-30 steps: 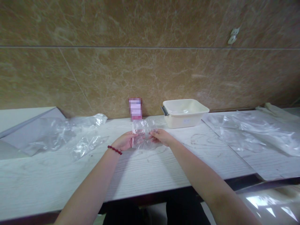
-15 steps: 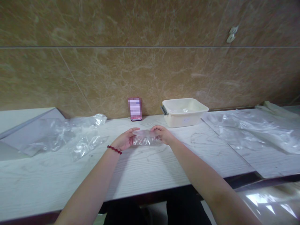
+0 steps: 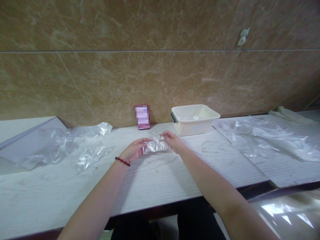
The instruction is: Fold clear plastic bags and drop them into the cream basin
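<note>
Between my two hands I hold a clear, crinkled plastic bag (image 3: 156, 145), bunched into a flat, narrow shape just over the white tabletop. My left hand (image 3: 135, 150), below a wrist with a red bead bracelet (image 3: 122, 161), is closed on the bag's left end. At the opposite end, the fingers of my right hand (image 3: 173, 140) pinch its upper right edge. Glare off the plastic hides whether anything lies inside. Behind and right of my right hand stands a cream plastic tub (image 3: 196, 127) with a grey handle, some clear plastic in its bottom.
A phone (image 3: 142, 117) leans against the brown marbled wall. Loose clear plastic bags (image 3: 90, 156) lie at left beside a white box (image 3: 30, 133). More clear plastic sheets (image 3: 270, 136) spread across the table's right side. The table's front edge (image 3: 160, 208) runs close to my legs.
The bag between my hands has turned and crumpled; its surface now faces up more and catches more light. Both hands still grip it. The view has shifted slightly.
</note>
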The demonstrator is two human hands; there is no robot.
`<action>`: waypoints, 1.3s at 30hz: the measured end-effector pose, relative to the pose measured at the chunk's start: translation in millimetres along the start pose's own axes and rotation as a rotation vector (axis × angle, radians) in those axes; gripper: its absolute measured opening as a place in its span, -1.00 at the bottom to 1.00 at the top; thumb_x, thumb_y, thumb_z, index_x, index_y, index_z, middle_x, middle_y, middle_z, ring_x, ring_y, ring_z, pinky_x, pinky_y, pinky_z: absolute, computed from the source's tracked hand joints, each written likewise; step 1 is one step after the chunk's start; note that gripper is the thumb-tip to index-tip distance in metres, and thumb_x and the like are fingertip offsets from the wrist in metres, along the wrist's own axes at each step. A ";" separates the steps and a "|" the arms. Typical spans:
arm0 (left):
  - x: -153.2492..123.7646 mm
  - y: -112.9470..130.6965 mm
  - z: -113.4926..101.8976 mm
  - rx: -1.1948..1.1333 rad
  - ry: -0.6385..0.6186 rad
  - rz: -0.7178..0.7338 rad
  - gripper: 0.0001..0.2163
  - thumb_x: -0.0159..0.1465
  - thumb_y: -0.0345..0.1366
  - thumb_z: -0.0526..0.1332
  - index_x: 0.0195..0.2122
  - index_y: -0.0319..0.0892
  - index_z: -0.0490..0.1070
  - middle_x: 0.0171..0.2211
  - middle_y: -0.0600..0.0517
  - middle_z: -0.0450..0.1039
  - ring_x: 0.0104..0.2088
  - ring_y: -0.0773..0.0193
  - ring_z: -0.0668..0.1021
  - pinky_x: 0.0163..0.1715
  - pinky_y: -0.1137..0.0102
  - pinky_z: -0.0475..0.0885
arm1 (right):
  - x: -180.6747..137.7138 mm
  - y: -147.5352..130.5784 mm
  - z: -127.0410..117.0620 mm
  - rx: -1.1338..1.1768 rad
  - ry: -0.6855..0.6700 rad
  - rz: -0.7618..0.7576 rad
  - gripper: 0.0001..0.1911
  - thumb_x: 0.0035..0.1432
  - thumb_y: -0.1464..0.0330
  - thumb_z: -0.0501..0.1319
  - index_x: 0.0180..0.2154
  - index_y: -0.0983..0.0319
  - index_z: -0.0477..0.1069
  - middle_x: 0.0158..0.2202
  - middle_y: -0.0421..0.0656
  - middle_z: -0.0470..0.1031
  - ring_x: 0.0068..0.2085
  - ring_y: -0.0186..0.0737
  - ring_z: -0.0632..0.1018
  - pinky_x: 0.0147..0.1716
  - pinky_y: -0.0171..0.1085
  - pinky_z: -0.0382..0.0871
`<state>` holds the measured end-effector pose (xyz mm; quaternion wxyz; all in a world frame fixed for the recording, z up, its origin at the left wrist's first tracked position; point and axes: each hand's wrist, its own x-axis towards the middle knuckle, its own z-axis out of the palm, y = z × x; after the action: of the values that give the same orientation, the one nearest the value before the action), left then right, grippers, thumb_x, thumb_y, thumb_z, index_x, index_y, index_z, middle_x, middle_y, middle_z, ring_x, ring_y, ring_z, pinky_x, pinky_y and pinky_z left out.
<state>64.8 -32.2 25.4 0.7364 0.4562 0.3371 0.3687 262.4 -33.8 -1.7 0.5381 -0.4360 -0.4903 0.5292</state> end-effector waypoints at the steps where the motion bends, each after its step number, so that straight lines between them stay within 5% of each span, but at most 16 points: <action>1: 1.2 -0.7 -0.6 0.003 0.013 0.019 -0.79 0.02 -0.53 0.15 -0.28 -0.28 0.37 -0.41 -0.02 0.45 -0.42 0.37 0.47 -0.35 0.47 0.34 | -1.1 -2.1 0.1 0.032 -0.003 0.009 -0.76 -0.11 0.39 0.08 -0.29 0.15 0.22 -0.49 -0.30 0.30 -0.52 -0.45 0.34 -0.58 -0.46 0.18; 8: 8.2 -2.6 -8.9 0.008 0.094 0.144 -0.74 0.01 -0.49 0.19 -0.23 -0.24 0.37 -0.36 0.00 0.44 -0.43 0.41 0.46 -0.41 0.52 0.33 | -9.6 -11.9 4.4 0.145 -0.069 0.228 -0.51 -0.15 0.39 0.21 -0.14 0.13 0.06 -0.40 -0.25 0.34 -0.45 -0.40 0.42 -0.39 -0.29 0.34; 15: 6.3 -1.9 -7.4 0.091 0.073 0.134 -0.61 -0.10 -0.50 0.27 -0.19 -0.22 0.33 -0.33 0.03 0.43 -0.39 0.41 0.47 -0.41 0.56 0.31 | -2.1 -0.1 0.4 0.027 -0.003 0.090 -0.38 -0.28 0.53 0.24 -0.11 0.15 0.10 -0.34 -0.21 0.33 -0.38 -0.40 0.41 -0.38 -0.34 0.32; 25: 3.3 0.9 -18.4 0.264 -0.030 0.016 -0.53 -0.12 -0.46 0.29 -0.12 -0.22 0.28 -0.38 0.00 0.43 -0.48 0.41 0.45 -0.50 0.54 0.29 | -2.3 -3.0 -4.8 0.012 -0.053 0.078 -0.36 -0.27 0.51 0.24 -0.08 0.15 0.10 -0.21 -0.14 0.30 -0.31 -0.38 0.40 -0.38 -0.37 0.31; 34: -5.6 8.3 -20.4 0.323 -0.149 -0.065 -0.57 -0.06 -0.43 0.26 -0.12 -0.21 0.28 -0.30 -0.02 0.39 -0.43 0.41 0.44 -0.45 0.53 0.29 | -7.5 -7.9 -8.9 -0.065 -0.151 0.280 -0.42 -0.25 0.48 0.26 -0.11 0.20 0.15 -0.55 -0.29 0.35 -0.59 -0.47 0.35 -0.62 -0.46 0.21; 39: 0.9 -0.4 -16.1 0.271 -0.035 -0.045 -0.71 -0.02 -0.35 0.23 -0.23 -0.21 0.33 -0.32 -0.01 0.40 -0.38 0.36 0.44 -0.38 0.46 0.30 | -5.4 -3.5 -7.1 -0.313 -0.126 0.225 -0.56 -0.28 0.44 0.27 -0.23 0.22 0.31 -0.66 -0.34 0.30 -0.70 -0.53 0.22 -0.70 -0.48 0.09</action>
<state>51.9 -24.7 19.1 0.6818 0.5503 0.3809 0.2953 270.1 -39.0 0.4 0.3694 -0.5325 -0.5473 0.5295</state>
